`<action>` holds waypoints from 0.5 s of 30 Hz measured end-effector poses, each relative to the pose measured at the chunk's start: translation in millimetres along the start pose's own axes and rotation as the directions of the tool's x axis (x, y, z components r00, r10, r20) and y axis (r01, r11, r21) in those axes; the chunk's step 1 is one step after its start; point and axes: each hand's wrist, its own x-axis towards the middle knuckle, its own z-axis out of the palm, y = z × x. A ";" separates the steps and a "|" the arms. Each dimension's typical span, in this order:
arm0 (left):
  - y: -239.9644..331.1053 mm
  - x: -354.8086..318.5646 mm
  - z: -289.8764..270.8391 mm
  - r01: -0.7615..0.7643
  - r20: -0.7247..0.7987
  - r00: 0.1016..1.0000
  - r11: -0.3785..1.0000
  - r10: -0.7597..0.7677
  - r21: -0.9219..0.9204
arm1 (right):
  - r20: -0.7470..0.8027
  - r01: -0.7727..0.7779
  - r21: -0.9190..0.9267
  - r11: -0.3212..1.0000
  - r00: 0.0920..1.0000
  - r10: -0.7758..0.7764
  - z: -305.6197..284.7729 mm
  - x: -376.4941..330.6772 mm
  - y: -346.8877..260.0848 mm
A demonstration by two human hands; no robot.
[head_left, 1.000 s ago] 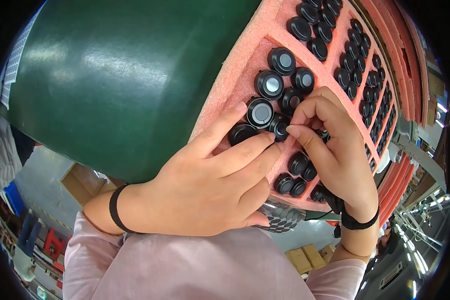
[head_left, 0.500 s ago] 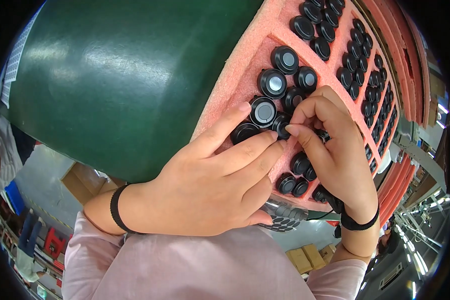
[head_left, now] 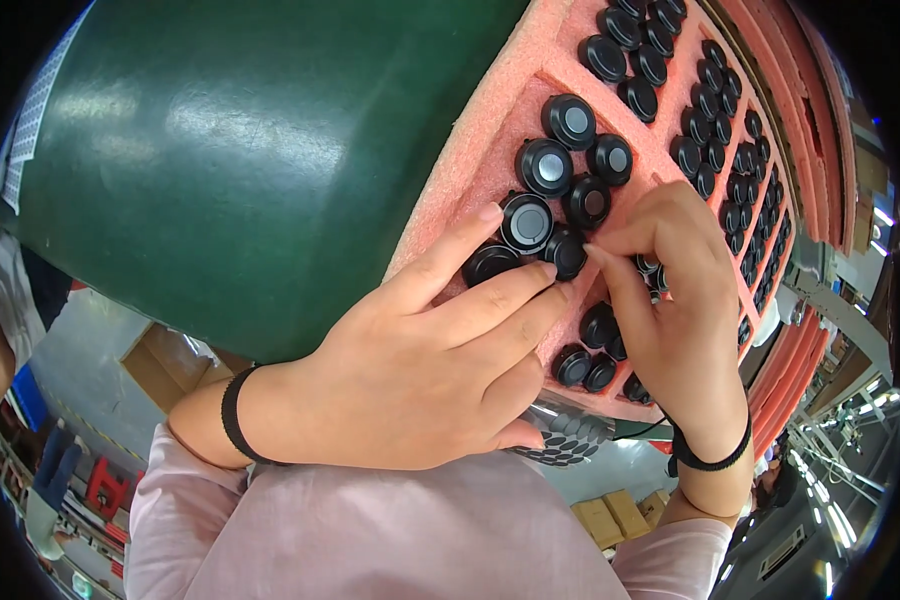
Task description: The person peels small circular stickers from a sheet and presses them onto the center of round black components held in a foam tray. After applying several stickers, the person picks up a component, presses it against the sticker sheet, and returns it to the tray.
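Note:
A pink foam tray (head_left: 482,115) holds black round cap-like parts in its compartments. In the nearest compartment several have a grey disc on top, such as one round part (head_left: 526,222) beside my left index fingertip. My left hand (head_left: 420,360) lies over the tray's near edge, fingers stretched and apart. Its middle fingertip touches a plain-topped black round part (head_left: 565,252). My right hand (head_left: 675,290) is closed in a pinch, thumb and forefinger together just right of that same part. Anything between those fingertips is too small to make out.
A dark green work surface (head_left: 220,200) extends left of the tray. More pink foam sheets (head_left: 805,130) are stacked at the right. A clear sheet with dark discs (head_left: 565,440) lies below the tray's near edge. Cardboard boxes (head_left: 610,515) stand on the floor.
My right hand has drawn slightly right, away from the plain-topped part, uncovering more of it and the part behind. My left hand has hardly moved.

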 end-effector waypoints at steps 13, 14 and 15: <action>-2.5 -2.5 -21.4 0.102 -0.180 0.976 0.986 -0.125 -0.135 | 0.392 -0.321 0.424 0.847 0.908 0.148 -38.9 -45.5 -28.6; -1.2 -0.7 -22.3 0.124 -0.167 0.975 0.983 -0.146 -0.136 | 0.374 -0.326 0.403 0.855 0.911 0.171 -41.2 -44.7 -29.9; -0.1 1.1 -23.6 0.146 -0.155 0.974 0.980 -0.167 -0.137 | 0.356 -0.331 0.382 0.863 0.914 0.193 -43.5 -43.5 -31.3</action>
